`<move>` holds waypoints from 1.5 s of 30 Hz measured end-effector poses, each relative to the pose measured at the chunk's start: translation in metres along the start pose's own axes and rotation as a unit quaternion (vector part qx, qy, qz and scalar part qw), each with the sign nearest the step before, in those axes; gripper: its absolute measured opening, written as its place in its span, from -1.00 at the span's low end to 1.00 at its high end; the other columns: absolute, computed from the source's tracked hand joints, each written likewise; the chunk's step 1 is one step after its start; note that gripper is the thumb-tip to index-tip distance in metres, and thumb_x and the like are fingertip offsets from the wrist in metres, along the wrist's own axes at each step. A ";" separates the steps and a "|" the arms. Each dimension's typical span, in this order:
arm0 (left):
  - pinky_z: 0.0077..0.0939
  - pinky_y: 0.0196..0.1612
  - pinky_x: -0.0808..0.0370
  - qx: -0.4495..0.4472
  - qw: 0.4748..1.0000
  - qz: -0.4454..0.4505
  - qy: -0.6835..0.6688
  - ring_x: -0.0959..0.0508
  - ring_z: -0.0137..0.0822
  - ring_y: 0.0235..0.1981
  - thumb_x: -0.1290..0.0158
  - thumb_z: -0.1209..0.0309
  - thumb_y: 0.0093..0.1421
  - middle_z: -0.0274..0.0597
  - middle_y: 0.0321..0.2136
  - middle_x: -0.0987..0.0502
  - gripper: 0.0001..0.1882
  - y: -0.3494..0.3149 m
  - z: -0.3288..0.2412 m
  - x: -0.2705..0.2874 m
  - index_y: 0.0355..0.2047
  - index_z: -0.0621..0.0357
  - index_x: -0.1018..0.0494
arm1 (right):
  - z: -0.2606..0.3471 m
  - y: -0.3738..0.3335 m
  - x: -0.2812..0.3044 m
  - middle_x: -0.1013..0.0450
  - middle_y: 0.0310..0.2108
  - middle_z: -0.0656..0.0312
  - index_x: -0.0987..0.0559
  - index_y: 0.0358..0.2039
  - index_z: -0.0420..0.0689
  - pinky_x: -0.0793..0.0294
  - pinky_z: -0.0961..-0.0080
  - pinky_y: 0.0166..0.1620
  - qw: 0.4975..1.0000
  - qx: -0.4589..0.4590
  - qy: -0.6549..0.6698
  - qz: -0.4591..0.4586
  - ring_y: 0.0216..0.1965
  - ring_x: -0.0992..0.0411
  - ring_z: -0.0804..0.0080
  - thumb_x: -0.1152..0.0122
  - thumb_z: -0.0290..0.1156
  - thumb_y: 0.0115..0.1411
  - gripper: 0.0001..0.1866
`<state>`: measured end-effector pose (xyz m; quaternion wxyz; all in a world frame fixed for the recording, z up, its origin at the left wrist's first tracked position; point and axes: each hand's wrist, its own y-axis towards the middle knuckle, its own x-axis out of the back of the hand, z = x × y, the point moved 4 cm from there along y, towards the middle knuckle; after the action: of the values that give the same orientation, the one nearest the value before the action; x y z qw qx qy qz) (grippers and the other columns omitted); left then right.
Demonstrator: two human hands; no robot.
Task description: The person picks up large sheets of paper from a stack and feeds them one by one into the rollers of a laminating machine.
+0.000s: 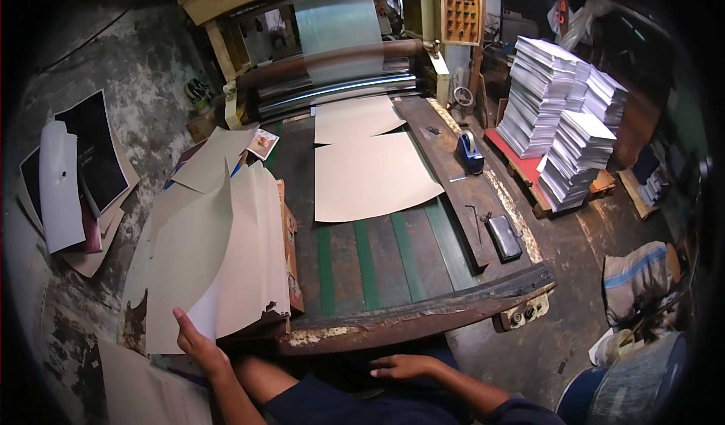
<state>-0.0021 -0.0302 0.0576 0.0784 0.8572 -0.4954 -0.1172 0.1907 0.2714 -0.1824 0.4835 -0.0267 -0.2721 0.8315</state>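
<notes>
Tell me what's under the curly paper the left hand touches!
More cream sheets show past the curled edge of the top sheet, by the left hand. Whatever lies farther beneath is covered, so I can't tell.

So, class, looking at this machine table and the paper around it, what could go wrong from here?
The large sheet by the left fingers is curled, so it might crease. The near sheet and far sheet meet unevenly on the table, so they could sit askew. The tall paper piles have ragged sides; a knock might topple them.
</notes>
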 end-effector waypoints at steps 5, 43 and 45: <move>-0.21 0.01 -0.42 -0.307 0.890 0.228 0.250 -0.59 -0.05 -0.29 0.25 0.17 0.42 0.14 -0.36 -0.62 -0.46 -0.052 -0.023 -0.021 -0.38 0.40 -0.55 | 0.077 0.003 0.042 -0.40 0.14 0.19 -0.24 0.32 -0.09 -0.39 0.42 0.13 0.944 0.132 0.302 0.029 0.10 -0.40 0.42 0.01 -0.06 0.38 -0.40; -0.09 0.16 -0.32 -0.293 0.848 0.222 0.381 -0.61 0.02 -0.27 0.07 0.15 0.37 -0.03 -0.32 -0.65 -0.61 -0.036 0.018 -0.048 -0.25 0.22 -0.58 | 0.006 0.132 0.167 -0.46 -0.42 0.10 -0.32 -0.27 -0.02 -0.55 0.10 -0.16 0.660 0.083 0.678 -0.314 -0.48 -0.41 0.38 0.14 -0.10 0.39 -0.74; -0.10 0.16 -0.32 -0.281 0.856 0.223 0.374 -0.61 0.01 -0.28 0.03 0.16 0.35 -0.04 -0.32 -0.65 -0.63 -0.033 0.016 -0.044 -0.28 0.25 -0.57 | 0.012 0.140 0.173 -0.47 -0.40 0.07 -0.30 -0.28 0.00 -0.55 0.10 -0.15 0.658 0.089 0.678 -0.316 -0.47 -0.41 0.37 0.15 -0.10 0.40 -0.75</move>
<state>-0.0002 0.0247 0.0391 0.5189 0.6449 -0.5524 0.0986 -0.0152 0.3545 -0.2016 0.7679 -0.4525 0.2140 0.3998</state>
